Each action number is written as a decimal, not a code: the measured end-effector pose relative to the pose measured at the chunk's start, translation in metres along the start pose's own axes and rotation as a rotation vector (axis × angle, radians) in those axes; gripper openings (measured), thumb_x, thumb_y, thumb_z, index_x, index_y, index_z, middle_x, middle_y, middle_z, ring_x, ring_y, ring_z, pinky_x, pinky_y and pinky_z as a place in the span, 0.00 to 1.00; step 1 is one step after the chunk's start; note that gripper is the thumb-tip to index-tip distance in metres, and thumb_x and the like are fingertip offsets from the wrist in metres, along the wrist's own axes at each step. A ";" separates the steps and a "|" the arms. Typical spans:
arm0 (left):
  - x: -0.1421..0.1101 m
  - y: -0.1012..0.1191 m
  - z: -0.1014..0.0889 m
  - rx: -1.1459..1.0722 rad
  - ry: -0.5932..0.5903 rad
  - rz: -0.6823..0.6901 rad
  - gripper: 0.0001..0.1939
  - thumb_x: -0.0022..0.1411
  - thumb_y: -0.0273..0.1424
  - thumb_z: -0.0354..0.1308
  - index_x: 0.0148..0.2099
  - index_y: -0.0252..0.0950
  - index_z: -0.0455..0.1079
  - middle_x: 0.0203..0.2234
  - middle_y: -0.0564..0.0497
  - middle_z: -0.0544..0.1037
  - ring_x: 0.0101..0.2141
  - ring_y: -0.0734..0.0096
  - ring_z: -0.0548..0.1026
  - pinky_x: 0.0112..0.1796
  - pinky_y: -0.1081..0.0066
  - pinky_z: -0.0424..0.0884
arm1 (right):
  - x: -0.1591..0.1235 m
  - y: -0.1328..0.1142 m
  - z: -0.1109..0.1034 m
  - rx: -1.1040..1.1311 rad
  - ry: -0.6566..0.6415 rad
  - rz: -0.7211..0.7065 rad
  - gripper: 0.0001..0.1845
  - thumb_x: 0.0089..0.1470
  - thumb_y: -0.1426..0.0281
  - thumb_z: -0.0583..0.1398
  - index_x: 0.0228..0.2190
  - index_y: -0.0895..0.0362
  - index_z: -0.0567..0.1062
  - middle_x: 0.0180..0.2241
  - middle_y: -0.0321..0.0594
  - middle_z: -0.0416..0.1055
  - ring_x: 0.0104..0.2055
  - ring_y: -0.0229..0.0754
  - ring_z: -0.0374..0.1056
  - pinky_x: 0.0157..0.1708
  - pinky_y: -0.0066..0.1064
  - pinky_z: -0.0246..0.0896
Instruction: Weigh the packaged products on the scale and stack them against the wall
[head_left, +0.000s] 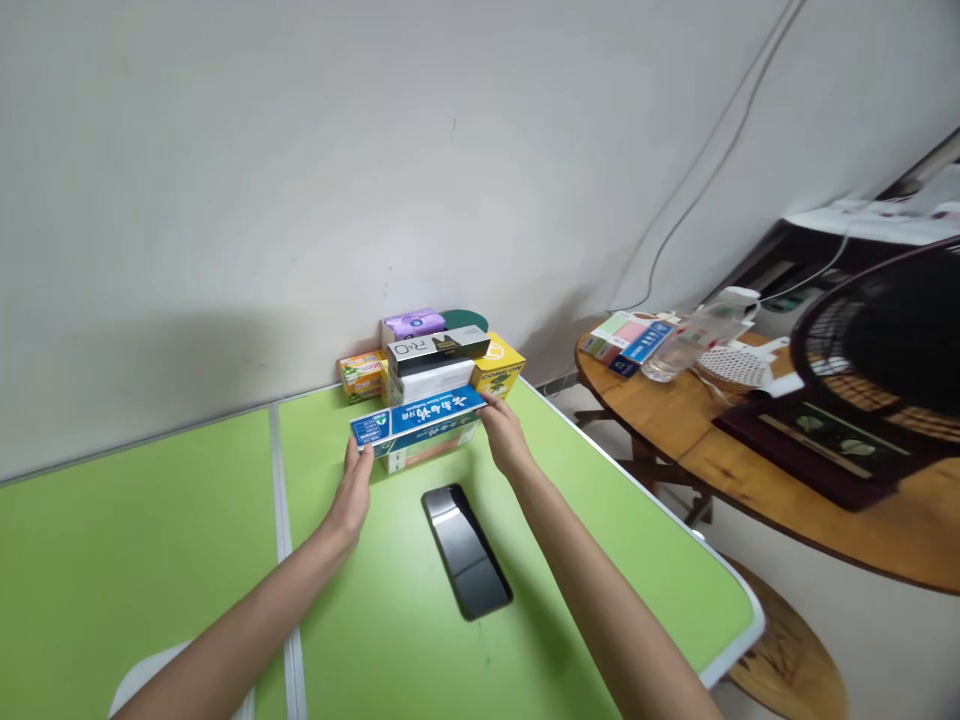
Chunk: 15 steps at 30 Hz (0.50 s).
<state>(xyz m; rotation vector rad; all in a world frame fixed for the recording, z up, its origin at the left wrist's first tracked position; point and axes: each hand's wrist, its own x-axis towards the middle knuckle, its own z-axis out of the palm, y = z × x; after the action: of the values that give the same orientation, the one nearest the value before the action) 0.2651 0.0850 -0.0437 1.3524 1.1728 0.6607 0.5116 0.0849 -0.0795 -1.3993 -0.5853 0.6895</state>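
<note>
A long blue toothpaste box [420,415] is held level by its two ends. My left hand [355,492] closes on its left end, and my right hand [504,434] grips the right end. Just below it a pale box with green and pink [429,452] shows in part; whether the two touch I cannot tell. Right behind stand a black and silver box [439,348] on top of a white box [431,382]. Around these are an orange box [363,376], a purple pack [412,324], a yellow box [500,364] and a dark green round thing [465,319].
A black smartphone [466,552] lies on the green table [165,520] between my forearms. The wall [300,180] rises behind. To the right, a wooden table [675,430] bears a clear plastic jug [701,335], several boxes [626,340] and a dark fan [885,340]. A wooden stool [795,650] stands below.
</note>
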 end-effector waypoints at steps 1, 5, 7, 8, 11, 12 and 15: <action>-0.001 0.001 0.000 -0.030 -0.008 -0.014 0.36 0.65 0.48 0.35 0.68 0.35 0.32 0.67 0.52 0.36 0.65 0.68 0.38 0.61 0.65 0.45 | -0.002 0.000 0.000 -0.008 0.014 0.001 0.23 0.37 0.67 0.56 0.39 0.57 0.75 0.40 0.40 0.75 0.48 0.52 0.66 0.51 0.40 0.57; -0.011 0.011 -0.009 -0.114 0.009 -0.104 0.38 0.64 0.47 0.38 0.68 0.35 0.29 0.67 0.53 0.33 0.65 0.68 0.36 0.61 0.64 0.38 | -0.021 -0.011 -0.005 -0.057 0.077 -0.010 0.29 0.38 0.63 0.58 0.46 0.57 0.71 0.48 0.43 0.71 0.54 0.53 0.61 0.53 0.43 0.55; -0.023 0.015 -0.023 -0.098 0.026 -0.097 0.37 0.64 0.47 0.40 0.68 0.36 0.33 0.67 0.53 0.35 0.65 0.68 0.37 0.61 0.63 0.38 | -0.043 -0.021 -0.008 -0.083 0.097 -0.035 0.30 0.38 0.63 0.59 0.47 0.56 0.70 0.52 0.45 0.68 0.57 0.54 0.58 0.55 0.44 0.52; -0.033 0.017 -0.034 -0.071 0.027 -0.083 0.36 0.63 0.46 0.42 0.68 0.38 0.37 0.67 0.54 0.37 0.65 0.67 0.38 0.61 0.62 0.38 | -0.059 -0.025 -0.010 -0.095 0.078 -0.044 0.28 0.39 0.63 0.59 0.46 0.55 0.71 0.52 0.45 0.67 0.57 0.54 0.58 0.56 0.45 0.51; -0.073 0.011 -0.074 0.036 -0.006 -0.059 0.31 0.60 0.46 0.49 0.64 0.46 0.53 0.65 0.56 0.48 0.64 0.60 0.44 0.61 0.55 0.41 | -0.124 -0.034 -0.014 -0.137 -0.200 0.009 0.19 0.45 0.63 0.59 0.41 0.54 0.73 0.47 0.46 0.72 0.51 0.52 0.64 0.54 0.46 0.55; -0.089 0.006 -0.089 0.060 -0.024 -0.066 0.29 0.59 0.47 0.51 0.62 0.48 0.57 0.64 0.56 0.51 0.64 0.57 0.46 0.60 0.52 0.43 | -0.149 -0.035 -0.014 -0.151 -0.362 0.063 0.18 0.47 0.63 0.59 0.41 0.54 0.74 0.45 0.46 0.73 0.49 0.52 0.67 0.53 0.47 0.56; -0.141 -0.024 -0.133 0.048 0.018 -0.107 0.25 0.56 0.50 0.53 0.55 0.50 0.68 0.62 0.56 0.58 0.62 0.51 0.51 0.59 0.46 0.46 | -0.222 -0.031 -0.009 -0.196 -0.799 0.216 0.19 0.53 0.64 0.58 0.48 0.51 0.71 0.49 0.45 0.71 0.52 0.50 0.66 0.54 0.47 0.57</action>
<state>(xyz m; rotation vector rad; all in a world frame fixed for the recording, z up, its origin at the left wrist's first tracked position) 0.0906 0.0044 -0.0078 1.3168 1.2731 0.5721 0.3711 -0.0855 -0.0428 -1.3496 -1.1565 1.4174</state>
